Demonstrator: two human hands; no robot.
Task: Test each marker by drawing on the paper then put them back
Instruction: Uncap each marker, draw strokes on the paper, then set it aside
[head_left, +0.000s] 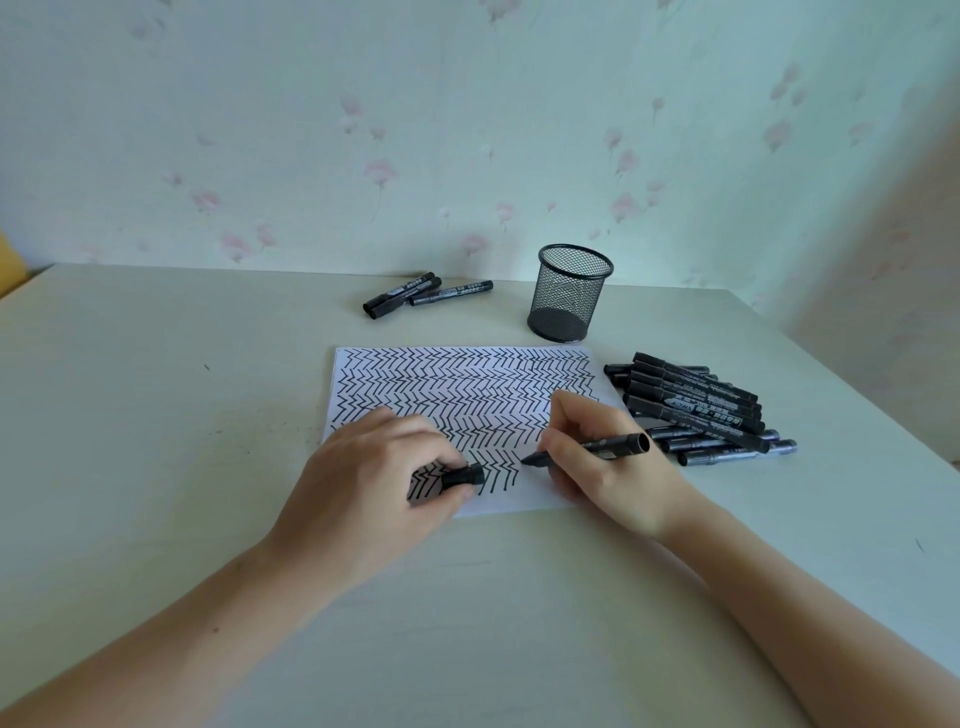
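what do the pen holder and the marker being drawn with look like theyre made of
Pen holder: looks like black wire mesh, probably metal with a matte coating; the wall shows through its fine grid, and it has a solid rim and base.

Marker in the right hand: probably plastic; a smooth black barrel with a slight sheen and printed pale lettering. The tip's material is too small to tell.

Bare forearms, no sleeves; left hand (363, 473), right hand (608, 467).
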